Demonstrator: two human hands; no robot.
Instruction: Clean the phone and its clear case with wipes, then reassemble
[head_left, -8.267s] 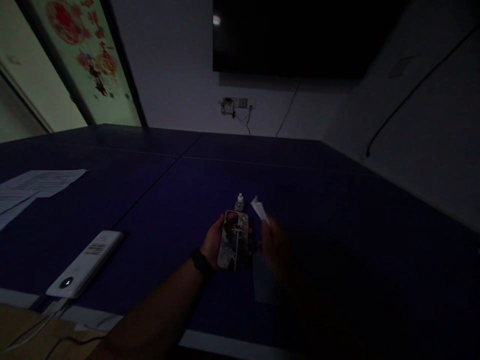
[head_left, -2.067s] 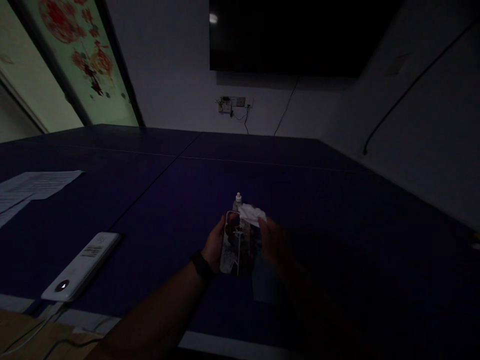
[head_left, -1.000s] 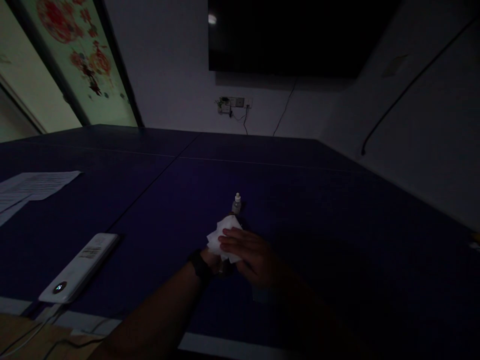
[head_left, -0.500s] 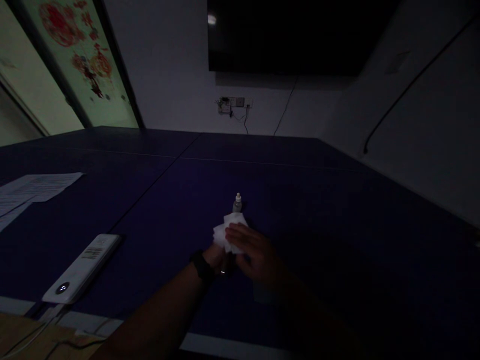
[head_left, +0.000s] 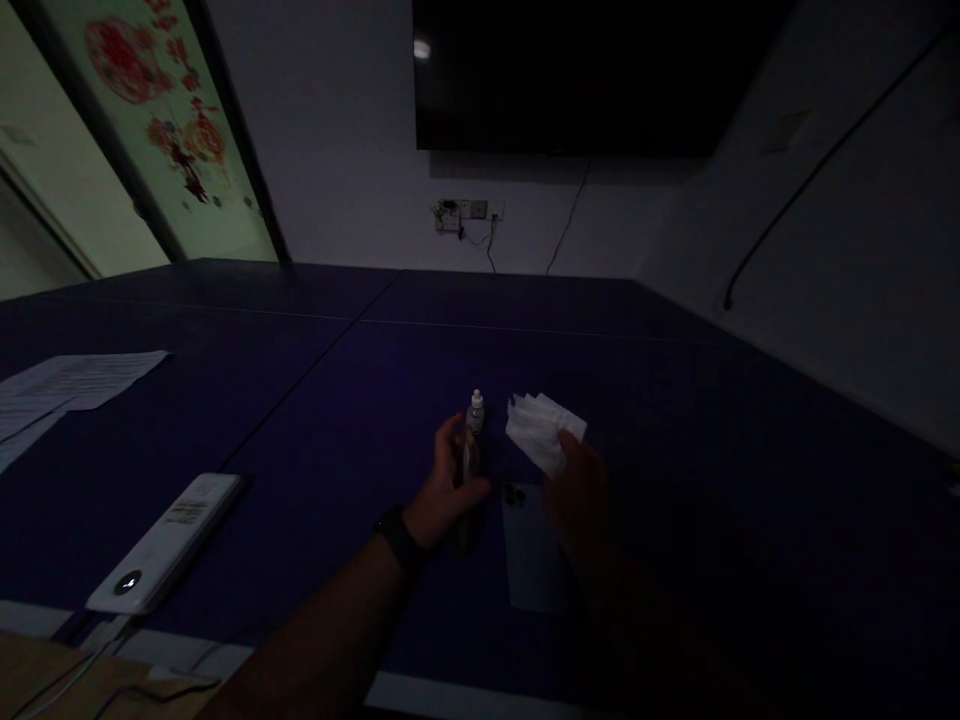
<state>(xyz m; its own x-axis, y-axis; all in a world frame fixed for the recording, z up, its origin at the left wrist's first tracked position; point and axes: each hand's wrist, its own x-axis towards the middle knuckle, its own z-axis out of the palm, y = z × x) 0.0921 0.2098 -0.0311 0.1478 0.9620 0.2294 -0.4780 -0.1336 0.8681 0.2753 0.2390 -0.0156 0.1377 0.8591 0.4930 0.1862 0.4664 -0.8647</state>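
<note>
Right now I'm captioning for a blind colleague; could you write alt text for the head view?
A person's left hand holds a phone-like item edge-on while the right hand grips white tissue above a blue table. A white-capped bottle stands beyond; a phone lies by the right hand, a white device farther left.

The dark blue table (head_left: 337, 430) is carrying printed sheets (head_left: 82, 383), a white power bank (head_left: 166, 545), an upright white-capped bottle (head_left: 475, 414) and a face-down smartphone (head_left: 531, 560).
</note>
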